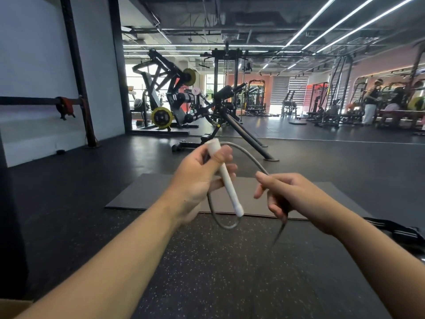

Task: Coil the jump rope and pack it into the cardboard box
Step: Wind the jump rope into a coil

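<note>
My left hand [197,178] grips a white jump rope handle [227,183], held tilted with its top end up by my thumb. The grey rope [247,153] arcs from the top of the handle over to my right hand [292,199], which is closed on it. A lower loop of rope [217,217] hangs under my left hand, and a loose end trails down below my right hand. A corner of the cardboard box [13,307] shows at the bottom left edge.
A dark exercise mat [142,194] lies on the speckled rubber floor ahead. A black strap [395,231] lies at the right. An angled black bench frame [243,132] and weight machines stand further back. People stand at the far right.
</note>
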`<state>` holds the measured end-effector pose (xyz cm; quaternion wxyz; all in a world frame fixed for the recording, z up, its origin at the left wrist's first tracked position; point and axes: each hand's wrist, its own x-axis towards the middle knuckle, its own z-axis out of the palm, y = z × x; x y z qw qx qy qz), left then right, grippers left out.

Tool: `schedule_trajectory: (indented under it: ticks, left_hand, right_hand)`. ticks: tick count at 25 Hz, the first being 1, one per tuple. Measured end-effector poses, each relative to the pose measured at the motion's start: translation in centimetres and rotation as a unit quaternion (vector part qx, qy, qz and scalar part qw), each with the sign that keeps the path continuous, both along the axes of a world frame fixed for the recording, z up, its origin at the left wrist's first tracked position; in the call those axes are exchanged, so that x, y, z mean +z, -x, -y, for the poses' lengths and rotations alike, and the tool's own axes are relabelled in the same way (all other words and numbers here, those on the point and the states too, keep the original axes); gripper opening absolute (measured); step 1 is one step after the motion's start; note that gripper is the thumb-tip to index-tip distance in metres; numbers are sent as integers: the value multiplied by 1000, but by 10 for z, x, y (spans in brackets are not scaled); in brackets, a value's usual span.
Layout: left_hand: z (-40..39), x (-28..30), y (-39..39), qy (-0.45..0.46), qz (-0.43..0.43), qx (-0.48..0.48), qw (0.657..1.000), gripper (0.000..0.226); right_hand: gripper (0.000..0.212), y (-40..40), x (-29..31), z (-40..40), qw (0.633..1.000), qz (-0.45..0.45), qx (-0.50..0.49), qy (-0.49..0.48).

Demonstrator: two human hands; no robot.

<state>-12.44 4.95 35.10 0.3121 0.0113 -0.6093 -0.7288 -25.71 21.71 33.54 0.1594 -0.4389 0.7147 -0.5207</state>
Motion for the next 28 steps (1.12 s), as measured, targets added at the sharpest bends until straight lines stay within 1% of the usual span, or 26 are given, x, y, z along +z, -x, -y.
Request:
schedule_trajectory:
  ticks: [2, 4, 7, 8, 9, 11, 13, 14, 15, 16, 17, 18, 19, 20, 21, 22, 23, 24, 25, 26, 27, 28]
  left_hand:
    - [-4, 2, 4, -135, -70, 3, 988, 26]
    - [-12, 2, 10, -239, -122, 22, 963, 30]
    - [-24, -1, 17, -334, -164, 67, 926, 38]
    - [-26, -4, 19, -346, -168, 76, 920, 41]
    - [-27, -9, 19, -342, -162, 85, 922, 43]
    - [-25, -23, 17, -305, -120, 95, 940, 42]
    - [-16, -39, 11, -259, -53, 109, 958, 38]
    - [-8, -43, 5, -232, -20, 126, 964, 43]
    - [1, -43, -3, -183, 15, 163, 969, 56]
    - [8, -39, -10, -93, 43, 214, 972, 72]
    - [13, -31, -16, 42, 59, 253, 965, 83]
    - [15, -20, -19, 205, 67, 254, 943, 86]
    - [12, -5, -18, 346, 83, 215, 909, 84]
    - [7, 8, -14, 435, 111, 157, 880, 77]
    - [3, 20, -9, 466, 142, 98, 868, 65]
    - [2, 28, -4, 453, 165, 45, 875, 50]
    - [2, 32, 0, 417, 180, 2, 891, 36]
    - [3, 33, 4, 383, 194, -30, 903, 27]
    - [3, 32, 5, 362, 206, -51, 907, 23]
    - [3, 29, 6, 352, 214, -60, 909, 25]
    - [3, 28, 7, 339, 210, -62, 915, 30]
    - [2, 27, 8, 320, 194, -63, 925, 33]
  right_hand:
    - [55, 4, -4, -5, 998, 60, 8, 27]
    - [55, 2, -9, -5, 990, 122, 34, 64]
    - [57, -10, -14, 7, 973, 190, 78, 109]
    - [53, -15, -15, 13, 969, 197, 74, 129]
    - [47, -20, -14, 19, 969, 190, 56, 149]
    - [39, -23, -9, 26, 974, 136, -3, 181]
    - [42, -19, 0, 26, 981, 58, -48, 180]
    - [44, -15, 6, 25, 984, 14, -59, 165]
    - [45, -11, 12, 25, 987, -35, -64, 141]
    - [46, -7, 18, 24, 988, -95, -66, 106]
    - [47, -5, 22, 25, 983, -159, -64, 67]
    - [48, -4, 27, 27, 975, -215, -53, 29]
    - [47, -5, 30, 30, 965, -258, -34, 0]
    - [46, -6, 34, 32, 957, -290, -10, -20]
    - [43, -6, 39, 34, 948, -316, 8, -34]
    - [39, -8, 44, 34, 941, -335, 18, -46]
    - [36, -8, 47, 34, 936, -347, 14, -52]
    - [36, -9, 50, 33, 934, -354, 1, -53]
    - [37, -8, 52, 31, 933, -355, -14, -51]
    - [39, -8, 53, 30, 936, -348, -21, -41]
    - [41, -7, 53, 28, 946, -322, -23, -23]
    - [45, -6, 54, 26, 963, -268, -20, 1]
